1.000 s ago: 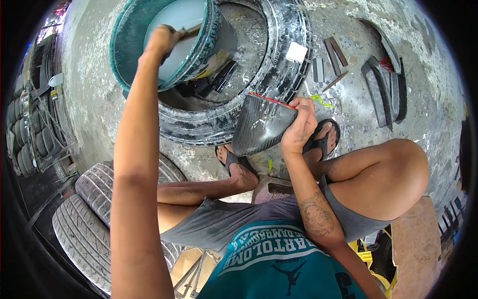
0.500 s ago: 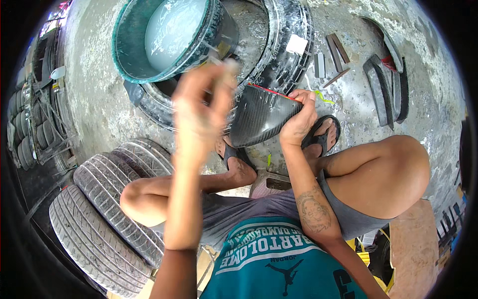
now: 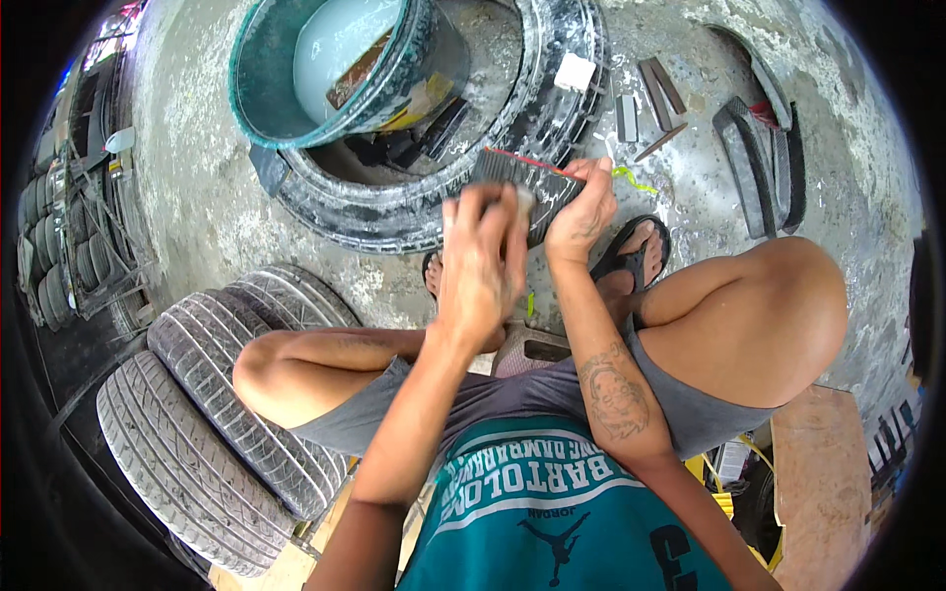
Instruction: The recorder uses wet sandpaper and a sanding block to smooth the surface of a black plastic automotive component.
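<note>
A dark carbon-fibre-patterned panel (image 3: 544,184) with a red strip along its far edge is held in front of my shins. My right hand (image 3: 581,217) pinches its right corner. Over the panel's left part lies my left hand (image 3: 481,256), smeared by motion, with fingers curled round a small pale object (image 3: 525,205) whose kind I cannot make out. The hand hides much of the panel. Beyond them, a green bucket (image 3: 258,98) of cloudy whitish liquid sits tilted on a tire (image 3: 370,222). A brown rectangular piece (image 3: 360,71) shows inside the bucket.
A white square block (image 3: 574,72) rests on the tire. To its right lie several dark strips (image 3: 658,91) and curved dark parts (image 3: 754,167) on the concrete. Tires (image 3: 187,433) stand at my left; a wooden board (image 3: 823,492) is at lower right.
My left hand has moved from beside the bucket to the right and nearer, onto the panel. The brown piece now shows in the bucket. My right hand keeps its grip on the panel.
</note>
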{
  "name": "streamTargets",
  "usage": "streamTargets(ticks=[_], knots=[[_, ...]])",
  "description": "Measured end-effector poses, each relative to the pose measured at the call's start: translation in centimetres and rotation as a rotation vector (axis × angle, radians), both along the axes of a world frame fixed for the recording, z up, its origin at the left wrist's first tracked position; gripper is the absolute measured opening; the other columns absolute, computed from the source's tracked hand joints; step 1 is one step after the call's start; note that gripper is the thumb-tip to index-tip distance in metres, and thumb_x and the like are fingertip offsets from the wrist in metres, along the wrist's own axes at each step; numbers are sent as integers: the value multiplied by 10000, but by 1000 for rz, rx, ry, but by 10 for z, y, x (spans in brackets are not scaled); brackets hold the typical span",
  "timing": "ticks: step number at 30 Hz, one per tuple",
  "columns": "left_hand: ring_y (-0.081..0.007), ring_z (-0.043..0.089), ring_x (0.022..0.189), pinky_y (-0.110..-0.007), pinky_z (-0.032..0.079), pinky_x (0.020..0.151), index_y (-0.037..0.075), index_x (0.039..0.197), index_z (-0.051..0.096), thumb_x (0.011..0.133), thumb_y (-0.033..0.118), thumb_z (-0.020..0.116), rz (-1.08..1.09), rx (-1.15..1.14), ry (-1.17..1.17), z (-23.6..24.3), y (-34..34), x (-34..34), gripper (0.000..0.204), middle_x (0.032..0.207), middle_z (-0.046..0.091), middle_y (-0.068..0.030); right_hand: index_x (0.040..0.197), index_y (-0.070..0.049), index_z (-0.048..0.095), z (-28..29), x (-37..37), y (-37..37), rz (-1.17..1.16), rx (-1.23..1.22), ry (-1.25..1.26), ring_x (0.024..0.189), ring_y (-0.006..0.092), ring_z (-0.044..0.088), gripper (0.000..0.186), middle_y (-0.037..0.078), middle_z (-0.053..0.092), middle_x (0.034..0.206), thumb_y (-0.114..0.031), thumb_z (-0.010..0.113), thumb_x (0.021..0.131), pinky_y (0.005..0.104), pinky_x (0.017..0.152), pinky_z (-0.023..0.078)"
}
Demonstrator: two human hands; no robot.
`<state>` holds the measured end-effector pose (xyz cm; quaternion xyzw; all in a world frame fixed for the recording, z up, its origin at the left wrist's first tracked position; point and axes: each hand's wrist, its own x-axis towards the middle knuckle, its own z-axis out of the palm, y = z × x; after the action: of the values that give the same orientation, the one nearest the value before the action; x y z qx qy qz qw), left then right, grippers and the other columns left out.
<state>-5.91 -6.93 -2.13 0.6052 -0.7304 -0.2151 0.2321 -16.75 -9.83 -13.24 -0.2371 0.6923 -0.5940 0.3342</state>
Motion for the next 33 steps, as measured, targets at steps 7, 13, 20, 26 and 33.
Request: streamTargets(ticks=[7,13,20,26,33], knots=[[-404,637,1045,-472,468,973,-23,1174,739,907,3,752,17,36,28,6,22,-7,269,1188,667,-204,758,28,658,-3,-2,0,-30,5,9,856,319,614,638,156,674,793,-380,392,1170,444,862,467],[-401,634,1113,-436,520,988,-26,1310,697,937,52,749,100,6,84,-5,-10,25,385,1250,672,-224,741,20,612,6,2,4,-4,-34,60,847,318,588,535,156,645,777,-329,492,1129,451,831,450],[-405,585,1129,-488,486,997,-10,1366,685,972,81,721,119,-20,66,-14,22,32,406,1258,609,-223,731,34,580,5,-12,5,157,5,184,702,269,554,452,142,597,708,-277,644,1053,416,723,440],[-383,648,1100,-450,531,963,-31,1318,711,959,125,781,158,16,94,0,12,18,398,1218,648,-196,689,-6,678,0,-14,-7,38,-33,-150,643,140,514,606,18,593,652,-434,562,1101,343,678,438],[-404,618,1089,-463,510,963,-42,1246,715,931,105,785,132,-5,28,-6,10,-5,354,1140,656,-222,701,26,755,-7,-8,-8,-40,29,-181,733,167,558,703,78,716,713,-457,481,1131,371,779,456]])
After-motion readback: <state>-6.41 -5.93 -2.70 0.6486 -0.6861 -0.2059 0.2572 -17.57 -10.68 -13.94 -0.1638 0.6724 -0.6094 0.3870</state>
